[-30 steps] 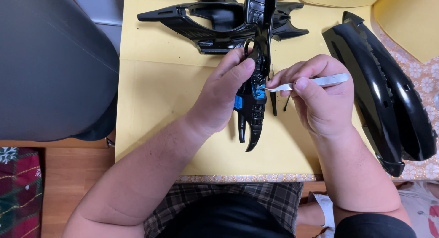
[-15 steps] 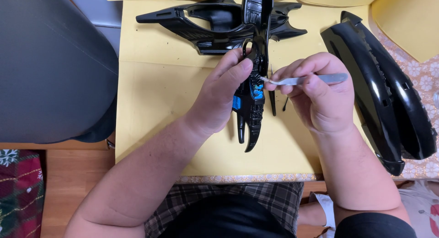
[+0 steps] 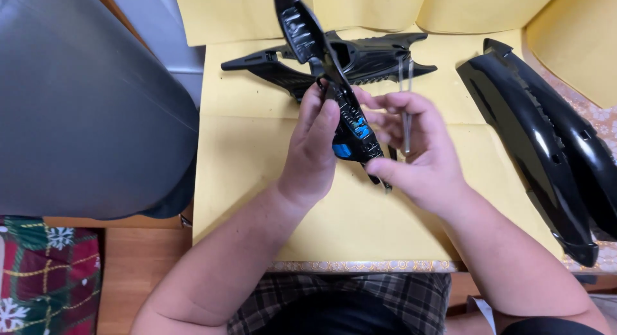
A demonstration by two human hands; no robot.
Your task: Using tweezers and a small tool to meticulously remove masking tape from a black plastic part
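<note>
My left hand [image 3: 313, 148] grips a long black plastic part [image 3: 324, 71] with blue patches, held tilted above the yellow paper [image 3: 257, 155]. My right hand [image 3: 421, 155] sits just to its right. Its fingertips touch the part's lower end, and a thin silver tool [image 3: 406, 103] stands upright and blurred between its fingers. Behind both hands a second black moulded part [image 3: 379, 55] lies flat on the paper.
Two long glossy black curved covers [image 3: 546, 142] lie at the right side of the table. A large grey rounded object [image 3: 77, 103] fills the left. More yellow sheets [image 3: 488, 7] lie at the back. A patterned red and green cloth [image 3: 38, 271] is at lower left.
The view has moved closer. My right hand turned the silver tool from lying sideways to standing upright. The black part in my left hand tilted, its top now leaning left.
</note>
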